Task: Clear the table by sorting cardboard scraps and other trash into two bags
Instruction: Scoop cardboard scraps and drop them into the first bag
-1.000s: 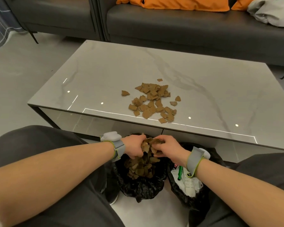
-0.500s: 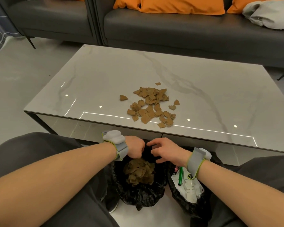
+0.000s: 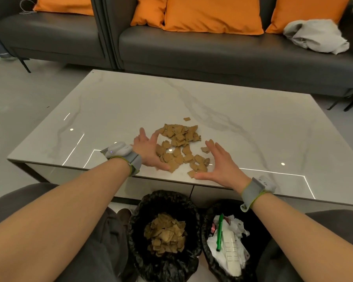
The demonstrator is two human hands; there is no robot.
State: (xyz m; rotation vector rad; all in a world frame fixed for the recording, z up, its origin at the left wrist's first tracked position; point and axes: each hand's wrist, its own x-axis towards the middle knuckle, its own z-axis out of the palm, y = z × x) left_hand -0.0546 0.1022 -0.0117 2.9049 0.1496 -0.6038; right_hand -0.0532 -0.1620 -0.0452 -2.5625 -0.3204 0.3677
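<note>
Presently, left hand point(image 3: 147, 148) and right hand point(image 3: 222, 163), fingers spread and holding nothing, flank the cardboard scraps point(image 3: 179, 147) on the table point(image 3: 253, 127); two black bags point(image 3: 165, 259) stand below its near edge.

No word, brand or number can be read anywhere. Faint ruled lines, like a scale without legible figures, are printed on a white container point(image 3: 231, 253) lying in the black bag point(image 3: 230, 205) below the right hand point(image 3: 220, 165), toward the body. A few small dark marks are seen on the white unit point(image 3: 266, 183) strapped at the wrist just behind that hand. They are too small to be made out.
</note>
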